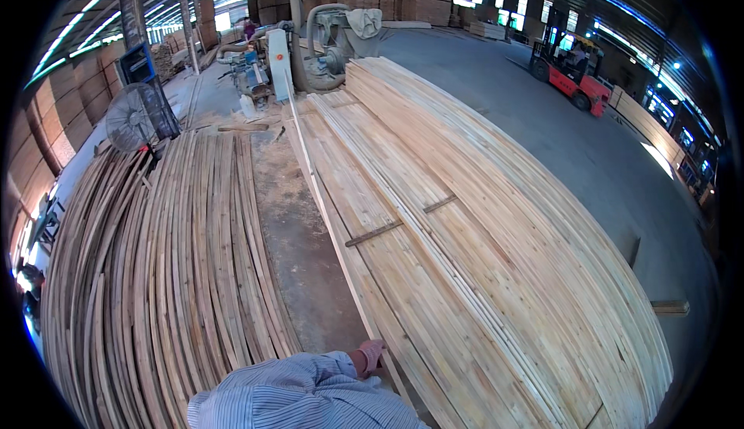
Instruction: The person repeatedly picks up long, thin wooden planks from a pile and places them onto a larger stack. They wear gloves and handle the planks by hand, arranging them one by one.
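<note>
My one visible hand (369, 356), at the end of my striped sleeve (306, 394), grips the near end of a single long thin wooden strip (319, 196); my fingers curl closed around it. Which hand it is I cannot tell (the other is out of sight). The strip runs away from me along the left edge of the big stack of pale planks (480, 251). Two piles flank me: that stack and curved slats (163, 274) to the left. One standing fan (130, 119), one red forklift (570, 68).

Head camera looks down and forward (wide fisheye) over long plank stacks (480, 258).
</note>
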Demonstrator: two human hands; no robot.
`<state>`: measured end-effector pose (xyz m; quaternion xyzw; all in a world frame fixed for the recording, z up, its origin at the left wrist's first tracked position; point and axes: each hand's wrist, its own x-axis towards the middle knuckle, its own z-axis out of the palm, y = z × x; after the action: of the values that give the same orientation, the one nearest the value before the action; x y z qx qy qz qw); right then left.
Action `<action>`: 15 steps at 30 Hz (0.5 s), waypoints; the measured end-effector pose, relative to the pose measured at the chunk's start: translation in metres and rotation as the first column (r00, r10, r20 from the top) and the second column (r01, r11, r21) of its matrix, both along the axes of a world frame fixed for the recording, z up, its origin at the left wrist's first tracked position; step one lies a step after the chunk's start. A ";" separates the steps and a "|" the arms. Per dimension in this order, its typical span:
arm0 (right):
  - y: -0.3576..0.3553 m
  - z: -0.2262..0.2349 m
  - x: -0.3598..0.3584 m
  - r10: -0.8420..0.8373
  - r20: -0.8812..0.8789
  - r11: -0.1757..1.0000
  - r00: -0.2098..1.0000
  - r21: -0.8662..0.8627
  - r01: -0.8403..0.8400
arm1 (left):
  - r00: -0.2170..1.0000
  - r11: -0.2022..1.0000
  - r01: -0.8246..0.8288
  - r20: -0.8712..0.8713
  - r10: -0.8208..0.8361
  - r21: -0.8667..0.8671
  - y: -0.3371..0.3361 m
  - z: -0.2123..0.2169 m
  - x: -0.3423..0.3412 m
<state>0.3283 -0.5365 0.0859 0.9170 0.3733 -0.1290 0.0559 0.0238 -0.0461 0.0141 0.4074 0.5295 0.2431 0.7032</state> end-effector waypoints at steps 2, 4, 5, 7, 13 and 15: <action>0.026 0.029 0.002 -0.005 -0.047 1.000 0.999 -0.001 0.005 | 0.969 0.913 0.203 -0.207 -0.135 0.355 0.001 0.015 -0.018; 0.054 0.043 0.009 0.055 -0.102 0.998 0.993 -0.003 -0.055 | 0.838 0.872 0.411 -0.487 -0.246 0.266 0.034 -0.054 -0.044; 0.062 0.045 0.011 0.078 -0.126 0.997 0.989 -0.007 -0.079 | 0.753 0.860 0.477 -0.588 -0.295 0.180 0.053 -0.084 -0.062; 0.067 0.053 0.011 0.064 -0.146 0.998 0.987 -0.016 -0.067 | 0.740 0.884 0.452 -0.603 -0.298 0.118 0.089 -0.101 -0.072; 0.067 0.060 0.017 0.079 -0.211 0.994 0.974 -0.057 -0.093 | 0.977 0.986 -0.158 0.136 0.163 -0.048 0.174 -0.095 -0.166; 0.049 0.063 0.020 0.048 -0.195 0.992 0.980 -0.104 -0.069 | 0.965 0.958 -0.263 -0.013 0.263 -0.117 0.190 -0.057 -0.142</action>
<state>0.3480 -0.4874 0.1492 0.8843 0.3962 -0.2357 0.0738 -0.1178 0.1438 -0.0429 0.2909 0.5914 0.3033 0.6882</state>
